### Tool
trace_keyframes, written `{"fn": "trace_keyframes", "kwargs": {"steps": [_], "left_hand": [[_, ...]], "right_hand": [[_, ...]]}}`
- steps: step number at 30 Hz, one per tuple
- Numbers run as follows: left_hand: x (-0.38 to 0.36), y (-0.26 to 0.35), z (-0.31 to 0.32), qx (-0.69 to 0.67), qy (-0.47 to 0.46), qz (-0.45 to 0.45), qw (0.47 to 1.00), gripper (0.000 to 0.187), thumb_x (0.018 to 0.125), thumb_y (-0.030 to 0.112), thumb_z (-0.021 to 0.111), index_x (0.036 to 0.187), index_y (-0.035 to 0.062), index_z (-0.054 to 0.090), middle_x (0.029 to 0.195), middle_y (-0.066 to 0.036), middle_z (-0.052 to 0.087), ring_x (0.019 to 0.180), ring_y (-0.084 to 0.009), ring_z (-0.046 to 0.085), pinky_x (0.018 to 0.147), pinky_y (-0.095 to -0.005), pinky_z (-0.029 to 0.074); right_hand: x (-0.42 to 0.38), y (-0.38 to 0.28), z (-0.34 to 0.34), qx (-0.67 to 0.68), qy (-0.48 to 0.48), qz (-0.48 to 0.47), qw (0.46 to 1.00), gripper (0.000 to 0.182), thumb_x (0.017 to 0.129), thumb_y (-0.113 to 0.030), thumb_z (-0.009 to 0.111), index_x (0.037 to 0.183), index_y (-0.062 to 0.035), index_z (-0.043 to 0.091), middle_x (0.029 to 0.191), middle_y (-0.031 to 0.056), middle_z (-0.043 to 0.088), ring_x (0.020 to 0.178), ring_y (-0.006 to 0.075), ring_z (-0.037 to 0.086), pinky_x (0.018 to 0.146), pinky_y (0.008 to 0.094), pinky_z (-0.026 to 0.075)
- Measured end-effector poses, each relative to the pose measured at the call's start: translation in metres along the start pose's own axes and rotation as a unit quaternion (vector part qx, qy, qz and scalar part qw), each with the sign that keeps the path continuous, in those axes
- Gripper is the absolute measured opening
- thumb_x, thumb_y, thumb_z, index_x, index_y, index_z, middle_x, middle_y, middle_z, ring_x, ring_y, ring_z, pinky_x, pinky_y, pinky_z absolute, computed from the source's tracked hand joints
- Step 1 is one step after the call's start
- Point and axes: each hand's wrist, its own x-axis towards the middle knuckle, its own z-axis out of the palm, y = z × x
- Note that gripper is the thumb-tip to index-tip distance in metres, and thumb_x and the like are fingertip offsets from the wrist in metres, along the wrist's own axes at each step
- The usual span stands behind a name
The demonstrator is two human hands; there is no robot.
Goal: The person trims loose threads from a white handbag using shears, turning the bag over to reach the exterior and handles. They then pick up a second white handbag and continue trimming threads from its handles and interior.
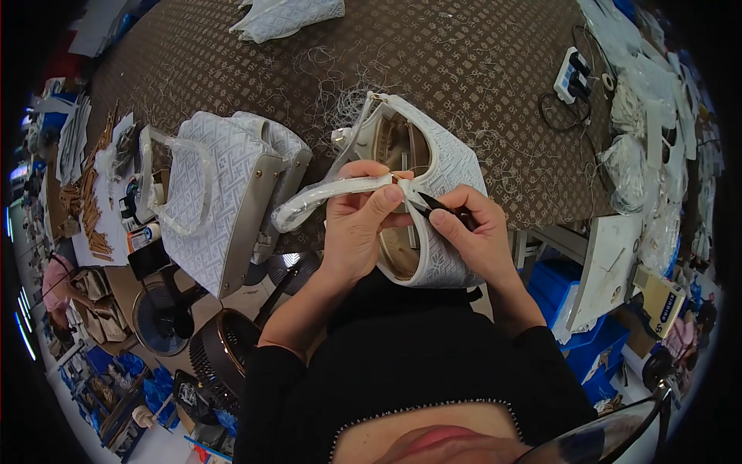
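A white patterned handbag (460, 158) lies open in front of me, its tan lining (398, 147) showing. My left hand (355, 220) is closed, pinching the bag's plastic-wrapped handle (313, 201) near a small gold-coloured fitting at the bag's rim. My right hand (478, 232) is closed around small black thread snips (430, 203). Their tip points at the white tab beside the left fingertips. Whether the blades touch a thread cannot be made out.
More white handbags (220, 185) stand to the left on the brown patterned table (502, 69), among loose threads (340, 93). A power strip (572, 75) with a black cable lies at the right. Fans (220, 359) stand lower left; blue bins (587, 340) sit lower right.
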Motion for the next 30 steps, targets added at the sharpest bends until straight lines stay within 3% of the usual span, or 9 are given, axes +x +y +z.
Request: {"fn": "trace_keyframes", "kwargs": {"steps": [17,26,28,30], "left_hand": [[-0.002,0.000,0.000,0.009,0.000,0.007,1.000,0.023,0.083,0.008,0.059,0.103,0.0098,0.047,0.103,-0.013,0.058,0.083,-0.0140,0.061,0.064,-0.0279,0.057],[-0.001,0.000,-0.002,0.010,0.000,0.001,1.000,0.023,0.084,0.009,0.059,0.103,0.0108,0.047,0.103,-0.011,0.059,0.085,-0.0131,0.060,0.064,-0.0271,0.056],[0.001,-0.001,-0.005,-0.001,0.006,-0.007,1.000,0.022,0.084,0.010,0.059,0.103,0.0111,0.048,0.103,-0.011,0.059,0.085,-0.0131,0.060,0.064,-0.0269,0.056],[0.001,-0.002,-0.004,0.002,0.006,-0.004,1.000,0.023,0.083,0.011,0.060,0.103,0.0110,0.048,0.102,-0.011,0.059,0.085,-0.0132,0.060,0.063,-0.0267,0.056]], "right_hand": [[-0.001,0.005,0.005,0.034,0.020,-0.008,0.999,0.009,0.082,-0.010,0.062,0.086,-0.0019,0.059,0.072,-0.0024,0.054,0.063,0.0020,0.044,0.055,0.0173,0.036],[0.001,0.009,0.001,-0.072,0.016,-0.127,0.989,0.007,0.079,-0.006,0.063,0.084,-0.0033,0.059,0.071,0.0002,0.050,0.058,0.0062,0.043,0.053,0.0196,0.033],[0.000,0.015,-0.001,-0.005,-0.008,-0.236,0.972,0.008,0.079,-0.006,0.062,0.083,-0.0025,0.057,0.072,0.0014,0.050,0.058,0.0082,0.043,0.053,0.0198,0.032],[0.001,0.021,0.000,0.049,-0.022,-0.255,0.965,0.009,0.080,-0.008,0.061,0.083,-0.0022,0.054,0.073,0.0031,0.049,0.058,0.0094,0.043,0.051,0.0199,0.032]]}}
